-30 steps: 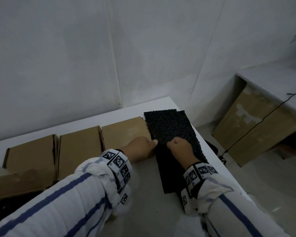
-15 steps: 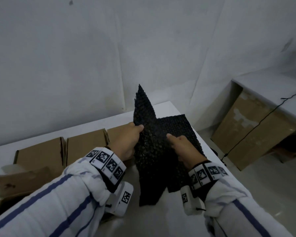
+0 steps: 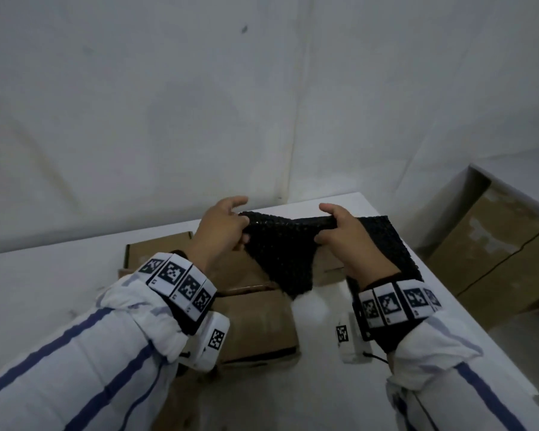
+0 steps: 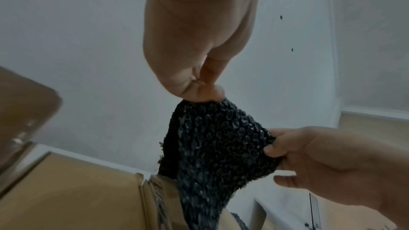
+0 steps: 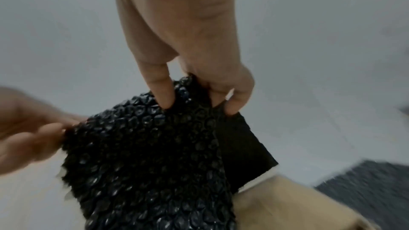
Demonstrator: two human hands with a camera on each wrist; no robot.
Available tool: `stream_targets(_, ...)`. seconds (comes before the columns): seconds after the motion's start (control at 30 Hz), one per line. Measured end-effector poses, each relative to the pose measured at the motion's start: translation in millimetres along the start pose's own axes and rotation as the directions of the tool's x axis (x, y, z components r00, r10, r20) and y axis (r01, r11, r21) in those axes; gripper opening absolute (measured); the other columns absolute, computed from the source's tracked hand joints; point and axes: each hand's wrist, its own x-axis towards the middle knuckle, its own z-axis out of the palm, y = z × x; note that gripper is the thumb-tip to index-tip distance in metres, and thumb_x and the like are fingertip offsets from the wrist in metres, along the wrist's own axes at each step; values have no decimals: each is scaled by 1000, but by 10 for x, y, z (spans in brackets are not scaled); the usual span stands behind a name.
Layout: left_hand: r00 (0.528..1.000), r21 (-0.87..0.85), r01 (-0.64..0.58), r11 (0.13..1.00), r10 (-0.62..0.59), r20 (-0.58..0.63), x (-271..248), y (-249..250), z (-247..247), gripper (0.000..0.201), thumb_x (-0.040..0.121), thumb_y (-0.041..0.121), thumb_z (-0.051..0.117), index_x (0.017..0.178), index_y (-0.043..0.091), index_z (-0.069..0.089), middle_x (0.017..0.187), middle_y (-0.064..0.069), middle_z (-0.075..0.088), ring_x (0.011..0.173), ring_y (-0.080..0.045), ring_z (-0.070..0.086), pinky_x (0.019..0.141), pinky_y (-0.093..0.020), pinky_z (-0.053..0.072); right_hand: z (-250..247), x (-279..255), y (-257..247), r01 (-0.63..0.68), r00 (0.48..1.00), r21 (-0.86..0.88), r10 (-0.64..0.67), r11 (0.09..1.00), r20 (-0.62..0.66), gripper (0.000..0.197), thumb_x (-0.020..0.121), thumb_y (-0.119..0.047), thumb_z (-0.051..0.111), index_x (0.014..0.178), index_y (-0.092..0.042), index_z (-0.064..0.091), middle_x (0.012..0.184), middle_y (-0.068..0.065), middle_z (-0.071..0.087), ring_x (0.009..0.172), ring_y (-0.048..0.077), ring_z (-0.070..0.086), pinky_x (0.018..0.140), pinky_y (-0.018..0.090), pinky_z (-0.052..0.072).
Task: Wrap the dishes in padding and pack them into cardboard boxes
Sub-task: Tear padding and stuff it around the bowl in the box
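Note:
A sheet of black bubble wrap [image 3: 282, 253] hangs in the air above the white table [image 3: 44, 287], held by its top edge between both hands. My left hand [image 3: 223, 228] pinches its left corner, as the left wrist view shows with the bubble wrap [image 4: 219, 146] under the left hand [image 4: 199, 90]. My right hand [image 3: 339, 231] grips the right corner; in the right wrist view the right hand [image 5: 199, 97] has its fingers curled over the bubble wrap [image 5: 150, 155]. Its lower corner dangles over closed cardboard boxes [image 3: 255, 321]. No dishes are visible.
More black bubble wrap [image 3: 389, 247] lies on the table at the right, near its edge. Closed cardboard boxes [image 3: 156, 247] stand in a row along the back wall. A large cardboard-fronted shelf [image 3: 492, 253] stands on the floor to the right.
Both hands have lifted one bubble wrap sheet off the pile and raised it. They moved apart along its top edge, spreading the sheet sideways.

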Motion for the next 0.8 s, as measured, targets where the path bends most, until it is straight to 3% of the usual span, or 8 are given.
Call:
stream_targets(0.1, 1000, -192, -4, 981, 2, -12, -145, 30, -309, 14, 95, 9, 49, 96, 5, 63, 84, -12, 61, 65, -18, 62, 60, -30, 56, 282, -201, -332, 44, 972, -512, -155, 858, -177, 34, 81, -23, 62, 116, -26, 61, 124, 3, 49, 114, 26, 46, 96, 37, 37)
stream_targets(0.23, 992, -179, -90, 980, 72, -103, -314, -81, -782, 30, 88, 24, 65, 71, 11, 44, 76, -7, 50, 69, -20, 59, 72, -36, 57, 693, -568, -626, 295, 845, -633, -504, 716, -177, 16, 73, -23, 68, 87, -17, 69, 134, 5, 44, 126, 30, 35, 93, 39, 27)
stream_targets(0.33, 990, -234, -61, 970, 29, -139, -388, -269, -1094, 26, 85, 1, 64, 83, 10, 39, 90, -10, 45, 83, -26, 60, 77, -41, 57, 999, -747, -766, 454, 837, -600, -546, 659, 34, 20, 69, -28, 61, 81, -12, 65, 114, 4, 56, 110, 27, 48, 80, 31, 23)
stream_targets(0.43, 978, -572, -9, 820, -113, -177, -492, -419, -1284, 47, 87, 10, 66, 120, 3, 33, 111, -15, 50, 92, -26, 65, 76, -42, 58, 1305, -909, -873, 545, 805, -484, -589, 685, 73, 17, 74, -27, 56, 76, -10, 54, 87, 7, 52, 82, 29, 53, 65, 30, 36)
stream_targets(0.53, 984, -693, 57, 719, -157, -83, -593, -485, -1337, 58, 87, 30, 66, 129, -1, 41, 116, -20, 60, 88, -27, 70, 68, -40, 59, 1601, -1047, -922, 544, 818, -488, -560, 682, 129, 16, 80, -22, 62, 80, -16, 47, 86, 3, 48, 83, 27, 51, 64, 34, 37)
stream_targets(0.67, 956, -570, 293, 768, -240, 169, -751, -444, -1371, 21, 95, 16, 49, 93, 0, 63, 79, -13, 69, 62, -20, 69, 52, -26, 56, 1815, -1142, -945, 554, 820, -324, -434, 767, 374, 21, 79, -37, 67, 77, -18, 58, 81, -1, 53, 78, 15, 52, 61, 21, 30)
stream_targets(0.73, 928, -522, 372, 767, -315, 199, -766, -487, -1439, 23, 93, 7, 41, 86, 1, 61, 76, -14, 65, 64, -24, 65, 54, -30, 52, 1830, -1153, -913, 349, 865, -171, -246, 922, 437, 31, 80, -46, 66, 72, -17, 60, 78, -2, 57, 76, 13, 56, 69, 29, 45)
stream_targets(0.8, 917, -524, 398, 753, -330, 222, -783, -533, -1519, 25, 92, 6, 37, 96, -1, 61, 88, -16, 66, 78, -28, 63, 65, -35, 51, 1803, -1103, -841, 174, 939, -134, -124, 976, 320, 29, 83, -44, 64, 76, -16, 59, 76, -1, 57, 78, 16, 57, 76, 37, 49)
